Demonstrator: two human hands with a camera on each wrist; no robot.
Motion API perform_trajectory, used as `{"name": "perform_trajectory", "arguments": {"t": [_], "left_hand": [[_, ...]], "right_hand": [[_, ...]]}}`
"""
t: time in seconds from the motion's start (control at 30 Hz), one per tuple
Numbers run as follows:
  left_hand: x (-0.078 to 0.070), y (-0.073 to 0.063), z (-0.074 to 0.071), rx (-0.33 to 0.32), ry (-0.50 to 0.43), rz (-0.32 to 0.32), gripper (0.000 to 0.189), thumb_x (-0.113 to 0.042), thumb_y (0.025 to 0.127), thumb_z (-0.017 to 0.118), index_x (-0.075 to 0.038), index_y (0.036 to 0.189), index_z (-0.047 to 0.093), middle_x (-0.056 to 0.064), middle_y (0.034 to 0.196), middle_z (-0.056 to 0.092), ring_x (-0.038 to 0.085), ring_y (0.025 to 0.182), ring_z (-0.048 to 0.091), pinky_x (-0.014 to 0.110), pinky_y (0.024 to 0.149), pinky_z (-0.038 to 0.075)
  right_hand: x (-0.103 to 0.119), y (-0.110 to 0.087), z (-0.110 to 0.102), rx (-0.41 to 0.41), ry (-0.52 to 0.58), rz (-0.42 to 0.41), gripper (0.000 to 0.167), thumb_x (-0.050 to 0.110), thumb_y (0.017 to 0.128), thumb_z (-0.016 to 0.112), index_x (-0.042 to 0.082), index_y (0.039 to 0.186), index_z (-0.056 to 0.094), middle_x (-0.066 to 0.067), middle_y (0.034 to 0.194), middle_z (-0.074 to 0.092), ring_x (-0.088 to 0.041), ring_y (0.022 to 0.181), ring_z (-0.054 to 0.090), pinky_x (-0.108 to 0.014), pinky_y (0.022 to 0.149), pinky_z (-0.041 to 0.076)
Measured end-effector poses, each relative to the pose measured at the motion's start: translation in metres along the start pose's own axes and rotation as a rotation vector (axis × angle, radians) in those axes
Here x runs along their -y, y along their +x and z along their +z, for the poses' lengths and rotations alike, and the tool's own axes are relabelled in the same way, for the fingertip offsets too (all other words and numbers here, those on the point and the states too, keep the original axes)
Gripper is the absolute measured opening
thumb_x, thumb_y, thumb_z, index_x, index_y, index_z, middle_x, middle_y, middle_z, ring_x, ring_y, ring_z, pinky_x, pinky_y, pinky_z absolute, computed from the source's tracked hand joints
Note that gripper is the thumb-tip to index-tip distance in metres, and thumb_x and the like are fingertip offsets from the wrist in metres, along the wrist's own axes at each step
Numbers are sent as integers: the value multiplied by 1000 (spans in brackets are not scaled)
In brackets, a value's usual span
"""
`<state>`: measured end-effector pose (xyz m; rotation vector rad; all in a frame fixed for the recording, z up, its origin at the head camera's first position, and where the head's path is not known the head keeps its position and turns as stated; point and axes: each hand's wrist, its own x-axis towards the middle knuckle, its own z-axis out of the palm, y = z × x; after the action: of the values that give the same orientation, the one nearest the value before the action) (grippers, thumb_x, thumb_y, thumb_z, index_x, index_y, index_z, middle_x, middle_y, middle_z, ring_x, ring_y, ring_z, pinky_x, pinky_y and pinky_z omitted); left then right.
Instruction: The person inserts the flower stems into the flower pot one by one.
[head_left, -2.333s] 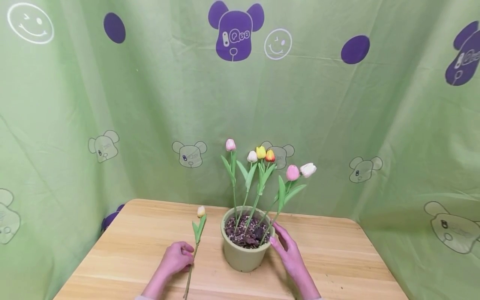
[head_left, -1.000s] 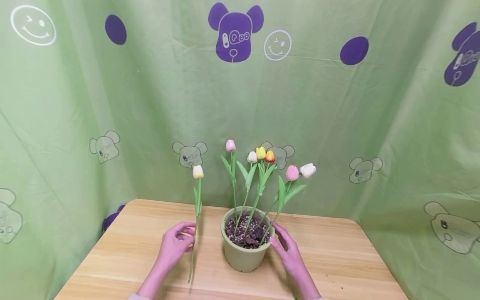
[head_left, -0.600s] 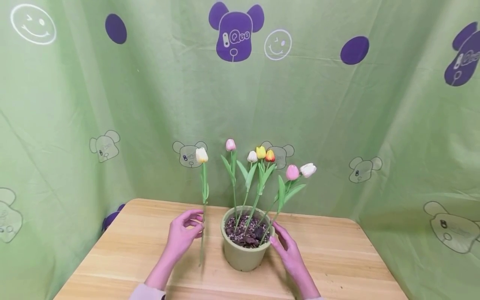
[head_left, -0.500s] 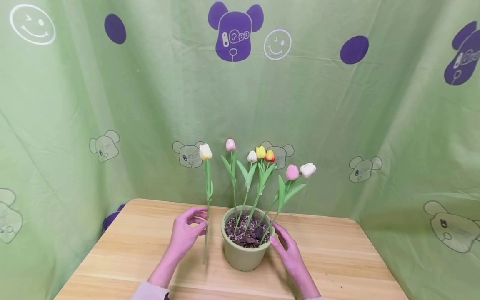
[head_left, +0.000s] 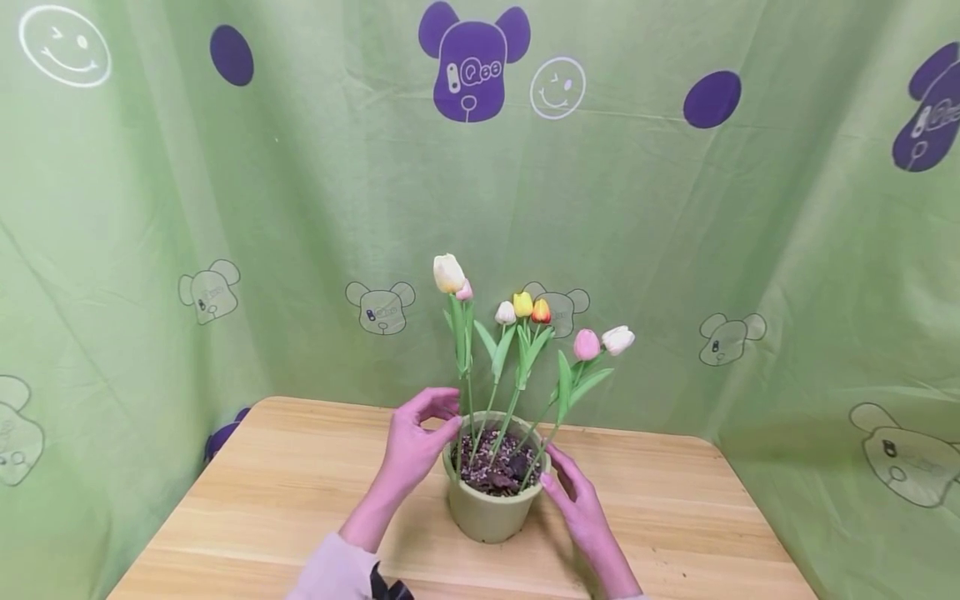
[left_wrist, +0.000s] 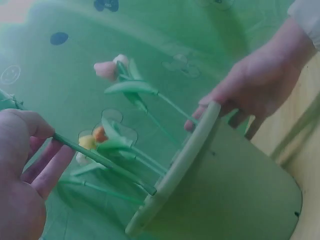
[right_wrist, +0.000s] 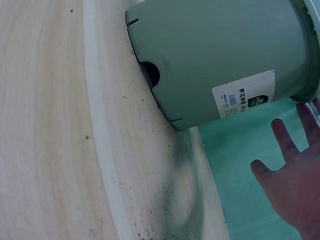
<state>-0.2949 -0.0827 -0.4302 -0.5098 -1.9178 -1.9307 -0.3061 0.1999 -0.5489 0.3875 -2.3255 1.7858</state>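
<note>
My left hand [head_left: 412, 437] pinches the green stem of a cream tulip [head_left: 448, 273] between thumb and fingers. The tulip stands nearly upright at the left of a green flowerpot [head_left: 487, 518]; its bloom overlaps a pink one behind. In the left wrist view the stem [left_wrist: 100, 159] slants down, its lower end right at the pot's rim [left_wrist: 187, 160]. My right hand [head_left: 581, 504] rests at the pot's right rim, thumb in front and forefinger behind. The right wrist view shows its other fingers [right_wrist: 286, 142] spread and fairly straight beside the pot.
The pot holds dark soil [head_left: 495, 477] and several tulips: pink, white, yellow [head_left: 522, 305] and orange-red, some leaning right. It stands on a wooden table [head_left: 300, 467] with soil crumbs scattered on it. A green patterned curtain [head_left: 360, 183] hangs behind and on both sides.
My left hand has lifted the cream tulip from the table, turned it upright and carried it right to the pot's left rim. My right hand has stayed at the pot.
</note>
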Motion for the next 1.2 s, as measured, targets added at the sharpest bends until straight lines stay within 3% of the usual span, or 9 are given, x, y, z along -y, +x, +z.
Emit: {"name": "perform_trajectory", "arguments": {"t": [0.3,0.5,0.77,0.83,1.0,1.2], "left_hand": [[7,9,18,8,-3,9,34,5,88,74,-4,120,70,17,107,71,20,94,69,28,76,66],[15,9,25,50,-32,-10,35,8,88,73,-1,121,68,21,109,70,21,94,68,28,78,66],[25,6,31,101,7,-11,36,9,88,71,-5,122,70,21,109,71,23,95,68,26,81,65],[27,5,32,120,27,-8,36,8,89,71,-6,122,70,22,110,71,22,95,68,26,81,65],[28,2,32,162,65,-16,35,4,90,71,-7,123,69,25,113,70,17,96,67,26,80,64],[28,1,33,209,148,1,34,2,93,70,-2,126,66,19,113,71,20,98,67,24,81,64]], "right_hand": [[2,-1,0,0,2,-18,52,11,105,56,5,155,43,-19,164,38,-37,150,33,-14,118,24],[2,-1,0,3,6,-23,52,11,105,56,6,156,43,-17,164,38,-38,150,33,-13,117,24],[-1,0,-1,2,5,-23,52,11,105,57,8,155,44,-16,163,39,-8,145,39,-12,116,25],[-1,0,-1,3,6,-25,52,11,105,57,7,155,44,-17,163,39,-11,146,39,-11,116,25],[-1,0,-1,7,10,-29,53,11,105,57,6,156,42,-18,164,38,-35,150,34,-10,115,24],[0,-1,-1,13,14,-30,53,11,105,56,6,156,42,-18,164,37,-38,151,33,-10,115,24]]}}
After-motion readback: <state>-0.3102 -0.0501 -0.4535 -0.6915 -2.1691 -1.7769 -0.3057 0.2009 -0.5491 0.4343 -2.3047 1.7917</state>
